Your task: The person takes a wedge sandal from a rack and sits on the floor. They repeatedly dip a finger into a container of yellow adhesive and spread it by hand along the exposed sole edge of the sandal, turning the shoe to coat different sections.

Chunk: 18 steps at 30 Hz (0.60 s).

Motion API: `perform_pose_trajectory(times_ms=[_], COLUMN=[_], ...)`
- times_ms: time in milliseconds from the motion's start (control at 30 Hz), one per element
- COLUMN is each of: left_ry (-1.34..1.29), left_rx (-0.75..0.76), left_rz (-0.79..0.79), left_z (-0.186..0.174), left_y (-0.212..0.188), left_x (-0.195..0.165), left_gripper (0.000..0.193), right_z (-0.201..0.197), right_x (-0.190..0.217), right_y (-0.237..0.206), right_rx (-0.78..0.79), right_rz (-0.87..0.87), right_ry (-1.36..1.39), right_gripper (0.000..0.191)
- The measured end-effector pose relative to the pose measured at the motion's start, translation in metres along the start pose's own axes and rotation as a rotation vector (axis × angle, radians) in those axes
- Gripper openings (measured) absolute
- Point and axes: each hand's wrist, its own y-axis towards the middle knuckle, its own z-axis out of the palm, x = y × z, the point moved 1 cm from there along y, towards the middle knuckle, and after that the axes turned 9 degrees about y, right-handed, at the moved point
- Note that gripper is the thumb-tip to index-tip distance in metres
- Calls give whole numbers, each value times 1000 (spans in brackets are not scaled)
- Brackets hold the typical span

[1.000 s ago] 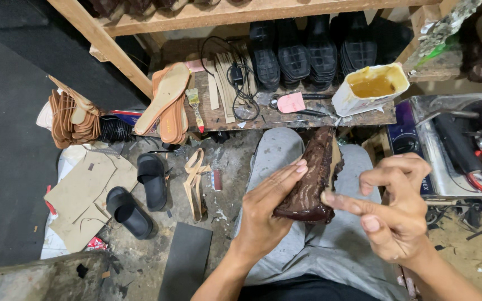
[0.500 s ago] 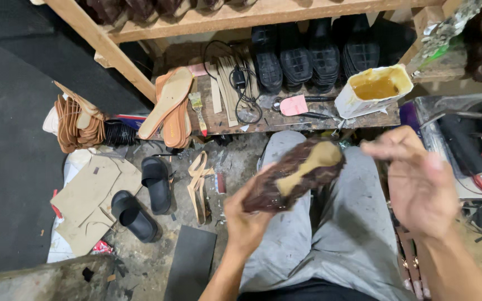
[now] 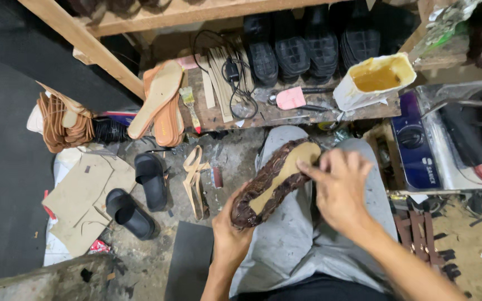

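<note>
**Sole turned face-up, right hand brought onto it**

Since the earlier frames the brown sandal sole [image 3: 277,183] has been turned pale side up at centre frame. It is gripped from below by the left hand [image 3: 231,233]; the right hand [image 3: 338,188] is laid on its upper end, fingers [image 3: 311,170] pinching the rim. The cluttered wooden surface [image 3: 218,114] lies close above; the floor at lower left is strewn with black slippers [image 3: 140,195].

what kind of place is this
Most likely a small shoemaking or sandal repair workshop: tan insoles stacked on the wooden bench, an open glue container, and black soles lined up behind.
</note>
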Motion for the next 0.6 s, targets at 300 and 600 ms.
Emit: perform_pose_trajectory(times_ms=[300,600], left_ry=[-19,50], left_rx=[-167,-211], left_rz=[2,110], left_z=[24,35], left_y=[-15,-25], left_x=[0,-6], left_gripper=[66,64], right_z=[-43,-42], right_x=[-164,-250], right_y=[66,84], right_rx=[-96,-13], right_rz=[115,6], right_ry=[-102,-484], right_gripper=[50,42])
